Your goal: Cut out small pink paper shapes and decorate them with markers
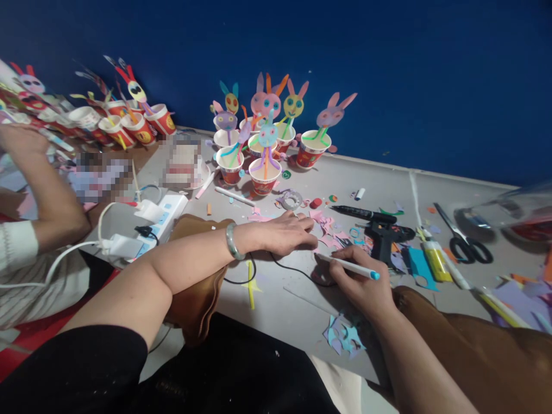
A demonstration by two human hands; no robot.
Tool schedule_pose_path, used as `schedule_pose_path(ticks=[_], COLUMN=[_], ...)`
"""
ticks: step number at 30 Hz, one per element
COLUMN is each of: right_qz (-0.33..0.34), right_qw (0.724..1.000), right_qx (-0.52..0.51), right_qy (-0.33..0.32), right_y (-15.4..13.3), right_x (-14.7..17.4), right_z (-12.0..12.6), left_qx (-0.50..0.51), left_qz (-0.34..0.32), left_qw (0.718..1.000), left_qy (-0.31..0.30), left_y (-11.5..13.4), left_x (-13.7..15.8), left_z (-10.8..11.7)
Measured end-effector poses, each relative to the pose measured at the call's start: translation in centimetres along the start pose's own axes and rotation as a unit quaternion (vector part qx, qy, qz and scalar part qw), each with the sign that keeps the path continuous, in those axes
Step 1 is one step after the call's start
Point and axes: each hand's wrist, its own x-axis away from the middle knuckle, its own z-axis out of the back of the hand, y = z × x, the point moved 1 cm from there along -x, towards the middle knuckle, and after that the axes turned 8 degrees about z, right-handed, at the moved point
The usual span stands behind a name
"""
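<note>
A flat light-grey tabletop (276, 313) is strewn with torn-edged pink paper scraps (330, 237) and jagged pale-blue paper offcuts (344, 338). Toward its far edge, red-and-white paper cups (264, 179) are grouped. A white plastic power strip (171, 208) is placed leftward; black-handled metal scissors (470, 250) are laid rightward, near a black pistol-shaped glue gun (382, 244).

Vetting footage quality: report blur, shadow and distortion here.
Head view: the co-worker's hand at left is smeared; clear plastic at far right looks stretched; mosaic blocks hide patches near the power strip; the white pen is fairly sharp; soft shadow darkens the table under the right hand.
</note>
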Motion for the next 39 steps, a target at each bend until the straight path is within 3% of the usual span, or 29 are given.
schedule_pose_path(ticks=[4, 23, 36, 39], right_qz=[0.008, 0.013, -0.014, -0.012], right_qw=[1.000, 1.000, 0.999, 0.999], right_qx=[0.003, 0.010, -0.035, -0.036], right_qy=[0.006, 0.013, 0.000, 0.021], right_y=[0.0, 0.2, 0.9, 1.0], right_x=[0.0, -0.1, -0.3, -0.4], right_z=[0.1, 0.3, 0.1, 0.4], left_qx=[-0.057, -0.055, -0.053, -0.038], left_qz=[-0.039, -0.033, -0.020, -0.019], left_qw=[0.998, 0.998, 0.997, 0.998], left_qy=[-0.009, -0.014, -0.049, -0.049], left_y=[0.1, 0.0, 0.3, 0.1], left_x=[0.0, 0.0, 0.0, 0.0], left_z=[0.1, 0.1, 0.9, 0.8])
